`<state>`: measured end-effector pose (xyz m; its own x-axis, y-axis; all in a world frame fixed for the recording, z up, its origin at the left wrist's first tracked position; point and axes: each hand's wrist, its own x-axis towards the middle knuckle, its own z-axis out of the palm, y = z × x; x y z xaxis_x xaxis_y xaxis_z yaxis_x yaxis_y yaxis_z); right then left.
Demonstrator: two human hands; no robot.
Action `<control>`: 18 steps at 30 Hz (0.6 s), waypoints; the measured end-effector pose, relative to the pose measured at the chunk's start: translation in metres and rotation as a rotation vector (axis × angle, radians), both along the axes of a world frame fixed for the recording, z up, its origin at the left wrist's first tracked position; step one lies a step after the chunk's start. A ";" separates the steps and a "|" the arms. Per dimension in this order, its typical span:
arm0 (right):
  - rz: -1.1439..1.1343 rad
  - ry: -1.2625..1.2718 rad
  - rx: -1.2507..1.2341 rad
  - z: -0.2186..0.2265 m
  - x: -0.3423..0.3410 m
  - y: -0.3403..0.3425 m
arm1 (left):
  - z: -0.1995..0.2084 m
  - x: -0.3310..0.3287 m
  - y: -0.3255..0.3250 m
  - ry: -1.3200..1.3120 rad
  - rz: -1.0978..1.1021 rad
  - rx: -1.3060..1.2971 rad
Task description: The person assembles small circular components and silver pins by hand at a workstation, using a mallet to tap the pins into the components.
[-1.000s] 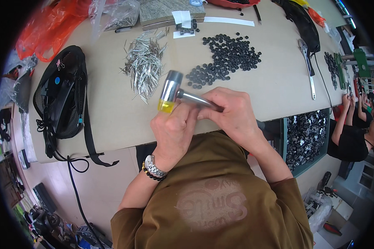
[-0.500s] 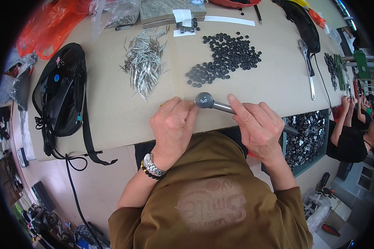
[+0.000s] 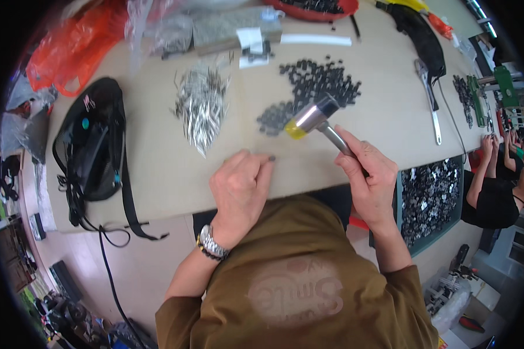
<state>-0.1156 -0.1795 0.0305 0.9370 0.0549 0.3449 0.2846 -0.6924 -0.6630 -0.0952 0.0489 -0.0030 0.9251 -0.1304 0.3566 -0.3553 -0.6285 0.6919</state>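
My right hand (image 3: pixel 370 174) grips the handle of a two-faced mallet (image 3: pixel 319 115). Its metal head is in the air, with a yellow face at lower left and a dark face at upper right. Near the table's front edge, my left hand (image 3: pixel 239 186) is closed, with a small dark piece (image 3: pixel 271 158) at its thumb and fingertips; its exact shape is too small to tell. Beyond the mallet head lies a spread of small round black pieces (image 3: pixel 323 81). A heap of thin silver pins (image 3: pixel 202 107) lies farther left.
A black mesh bag (image 3: pixel 96 139) with straps and a cable sits at the left. An adjustable wrench (image 3: pixel 431 102) lies right; below it stands a green crate (image 3: pixel 399 200) of small metal parts. A grey block (image 3: pixel 224 32) and red bowl (image 3: pixel 332 14) are at the back. A co-worker (image 3: pixel 489 198) is at far right.
The mallet head has risen away from my left fingertips and turned, showing its side and yellow face. My left hand stays nearly in place. The whole view has shifted slightly.
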 end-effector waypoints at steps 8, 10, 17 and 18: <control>-0.235 0.540 0.938 -0.020 0.019 -0.024 | 0.050 0.102 -0.029 -0.046 -0.133 0.164; -0.237 0.527 0.986 -0.021 0.019 -0.027 | 0.060 0.164 -0.052 -0.205 -0.132 0.196; -0.238 0.532 0.963 -0.020 0.023 -0.023 | 0.099 0.246 -0.080 -0.185 -0.042 -0.056; -0.237 0.533 0.966 -0.020 0.023 -0.023 | 0.089 0.237 -0.078 0.071 -0.175 -0.346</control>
<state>-0.0930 -0.2027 0.0101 0.9288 -0.2171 -0.3004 -0.2650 0.1778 -0.9477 0.1420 -0.0290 0.0862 0.9234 -0.1716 0.3434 -0.3803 -0.2875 0.8790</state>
